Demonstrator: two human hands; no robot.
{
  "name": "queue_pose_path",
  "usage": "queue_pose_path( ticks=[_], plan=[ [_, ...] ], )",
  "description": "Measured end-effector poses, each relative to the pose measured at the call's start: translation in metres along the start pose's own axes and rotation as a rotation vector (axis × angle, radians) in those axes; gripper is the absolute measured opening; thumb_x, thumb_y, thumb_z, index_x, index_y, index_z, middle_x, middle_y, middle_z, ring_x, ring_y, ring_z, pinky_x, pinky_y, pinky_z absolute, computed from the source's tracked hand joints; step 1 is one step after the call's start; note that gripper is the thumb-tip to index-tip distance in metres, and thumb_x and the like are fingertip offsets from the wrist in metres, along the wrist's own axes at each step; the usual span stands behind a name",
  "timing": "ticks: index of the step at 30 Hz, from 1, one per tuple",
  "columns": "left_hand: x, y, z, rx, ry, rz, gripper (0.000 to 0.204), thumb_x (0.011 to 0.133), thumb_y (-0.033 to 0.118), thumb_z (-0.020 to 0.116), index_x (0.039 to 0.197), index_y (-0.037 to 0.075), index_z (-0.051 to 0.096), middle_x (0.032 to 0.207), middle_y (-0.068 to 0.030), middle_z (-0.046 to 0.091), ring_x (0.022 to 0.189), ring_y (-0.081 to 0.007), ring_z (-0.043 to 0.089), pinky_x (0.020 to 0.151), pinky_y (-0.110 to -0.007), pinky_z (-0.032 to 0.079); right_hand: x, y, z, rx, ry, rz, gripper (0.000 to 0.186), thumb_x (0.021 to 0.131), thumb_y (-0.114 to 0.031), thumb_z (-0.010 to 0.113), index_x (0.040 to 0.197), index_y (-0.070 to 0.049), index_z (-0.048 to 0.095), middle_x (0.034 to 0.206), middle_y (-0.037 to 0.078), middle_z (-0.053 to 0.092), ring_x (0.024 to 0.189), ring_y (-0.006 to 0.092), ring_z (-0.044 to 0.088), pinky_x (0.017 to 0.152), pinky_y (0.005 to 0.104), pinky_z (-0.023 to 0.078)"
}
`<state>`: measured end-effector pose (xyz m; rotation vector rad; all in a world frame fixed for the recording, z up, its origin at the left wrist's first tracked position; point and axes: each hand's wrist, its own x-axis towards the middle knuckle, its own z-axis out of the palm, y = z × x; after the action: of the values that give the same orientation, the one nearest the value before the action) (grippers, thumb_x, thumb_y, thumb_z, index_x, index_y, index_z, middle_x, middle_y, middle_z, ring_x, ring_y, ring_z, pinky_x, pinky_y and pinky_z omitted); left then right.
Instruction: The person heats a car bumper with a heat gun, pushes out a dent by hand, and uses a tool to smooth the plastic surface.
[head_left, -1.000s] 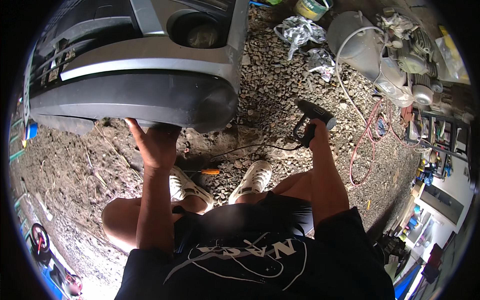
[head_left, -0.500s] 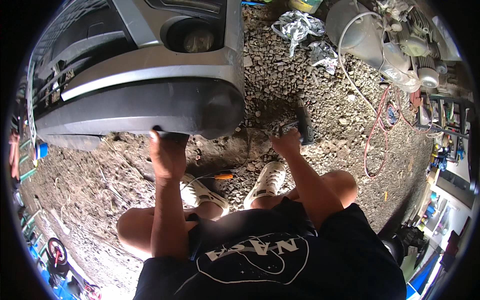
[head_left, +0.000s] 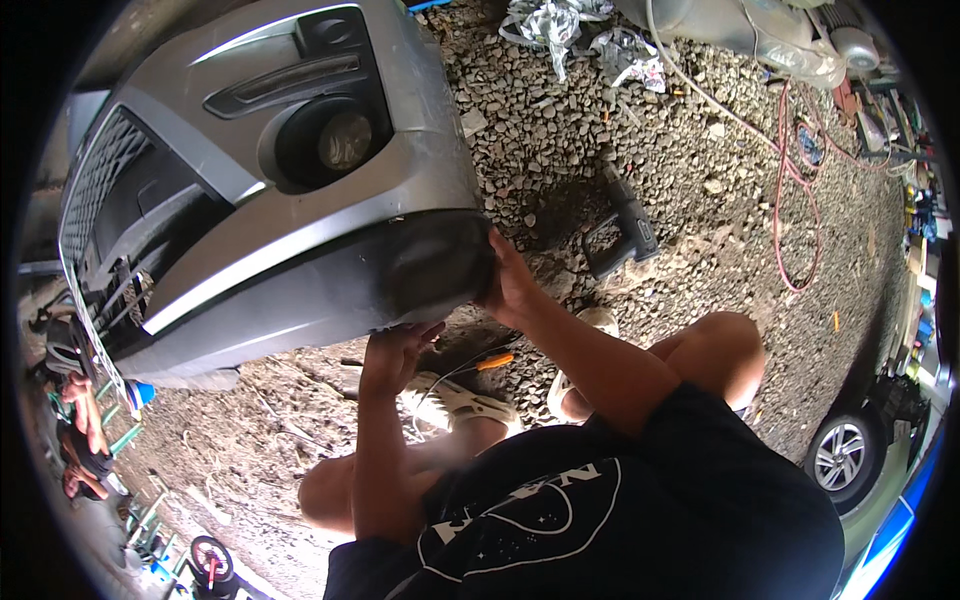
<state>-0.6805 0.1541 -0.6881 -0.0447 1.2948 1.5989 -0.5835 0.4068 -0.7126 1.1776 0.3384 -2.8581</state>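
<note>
A silver car bumper [head_left: 425, 130] with a black lower trim [head_left: 400, 265] fills the upper left, its round lamp recess facing up. My right hand [head_left: 512, 285] grips the black trim's right end, thumb over the edge and other fingers mostly hidden. Below the trim, my left hand [head_left: 395, 352] is closed at the lower edge, its fingers partly hidden underneath. A dark pistol-shaped power tool [head_left: 632, 225] lies on the gravel, apart from my right hand. Near my left shoe is an orange-handled tool [head_left: 495, 361], with a thin wire or cord beside it.
Crumpled silver foil [head_left: 630, 60] lies on the gravel at the back. A red hose [head_left: 785, 220] loops along the right, below a grey tank [head_left: 740, 30]. A car wheel [head_left: 845, 455] stands at lower right. Another person [head_left: 85, 440] is at the far left.
My right hand has left the power tool and now holds the bumper's right end. My left hand has shifted right along the lower edge. The view has turned and the bumper sits tilted differently.
</note>
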Motion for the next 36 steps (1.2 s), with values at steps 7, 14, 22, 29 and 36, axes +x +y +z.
queue_pose_path(
  ticks=[7, 14, 22, 29, 36],
  plan=[
    [0.1, 0.009, 0.008, 0.085, 0.197, 0.116, 0.052, 0.099, 0.003, 0.066, 0.15, 0.004, 0.054, 0.148, -0.0166, 0.061, 0.135, -0.031, 0.059, 0.116, -0.049, 0.049, -0.016, -0.012, 0.005, -0.131, -0.105, -0.055, 0.084, 0.1, -0.06, 0.068, 0.159, -0.008, 0.041, 0.154, 0.011, 0.056, 0.138, 0.0262, 0.056, 0.113, 0.0484, 0.047],
    [0.187, -0.013, 0.04, 0.0, 0.126, -0.005, 0.052, 0.1, 0.003, 0.066, 0.15, 0.004, 0.054, 0.148, -0.0166, 0.061, 0.135, -0.0309, 0.059, 0.116, -0.049, 0.049, -0.022, -0.028, -0.014, -0.712, -0.036, -0.216, 0.136, 0.071, -0.035, 0.101, 0.167, 0.004, 0.013, 0.162, 0.029, 0.039, 0.153, 0.0388, 0.039, 0.125, 0.0454, 0.035],
    [0.135, -0.002, 0.034, -0.005, 0.161, -0.071, 0.051, 0.1, 0.004, 0.066, 0.15, 0.004, 0.054, 0.148, -0.0165, 0.061, 0.135, -0.0307, 0.059, 0.116, -0.048, 0.049, -0.047, -0.059, 0.017, -1.53, 0.069, -0.87, 0.147, 0.061, -0.039, 0.102, 0.171, -0.004, 0.01, 0.173, 0.027, 0.02, 0.159, 0.0467, 0.025, 0.13, 0.0508, 0.029],
    [0.113, 0.006, 0.021, 0.005, 0.2, -0.091, 0.051, 0.101, 0.005, 0.066, 0.15, 0.004, 0.054, 0.148, -0.0165, 0.061, 0.135, -0.0306, 0.059, 0.115, -0.048, 0.049, -0.026, -0.067, 0.02, -1.476, -0.12, -0.977, 0.145, 0.053, -0.047, 0.101, 0.169, -0.004, 0.025, 0.172, 0.025, 0.026, 0.157, 0.0475, 0.031, 0.128, 0.0516, 0.033],
    [0.129, 0.009, 0.021, -0.007, 0.189, -0.1, 0.051, 0.101, 0.005, 0.065, 0.15, 0.004, 0.055, 0.148, -0.0165, 0.061, 0.135, -0.0304, 0.06, 0.115, -0.048, 0.049, -0.028, -0.068, 0.014, -1.425, -0.008, -0.88, 0.145, 0.057, -0.044, 0.101, 0.169, -0.004, 0.019, 0.172, 0.027, 0.025, 0.158, 0.0467, 0.027, 0.13, 0.052, 0.029]
  ],
)
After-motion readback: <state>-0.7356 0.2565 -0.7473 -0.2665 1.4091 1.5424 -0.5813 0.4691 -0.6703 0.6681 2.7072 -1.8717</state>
